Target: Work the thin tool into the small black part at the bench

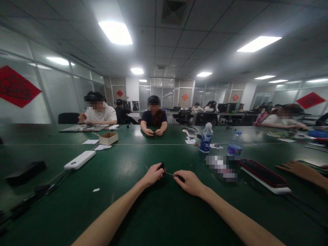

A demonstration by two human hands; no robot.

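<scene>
My left hand (154, 173) is closed around a small black object (162, 166), whose kind I cannot make out. Across from it, my right hand (189, 181) grips what looks like a slim screwdriver (169, 174), its dark handle mostly hidden in the palm. The thin metal shaft points left toward the black object; whether the tip touches it is too small to tell. Both hands are low over the green table (153, 212), near its middle.
Left are a white power bank (80, 160) with cable, a black case (26, 172) and an open cardboard box (108, 138). Right stand two bottles (205, 138), (234, 143) near a red-edged phone (265, 172). Another person's hand (294, 169) rests far right; a person (153, 118) sits opposite.
</scene>
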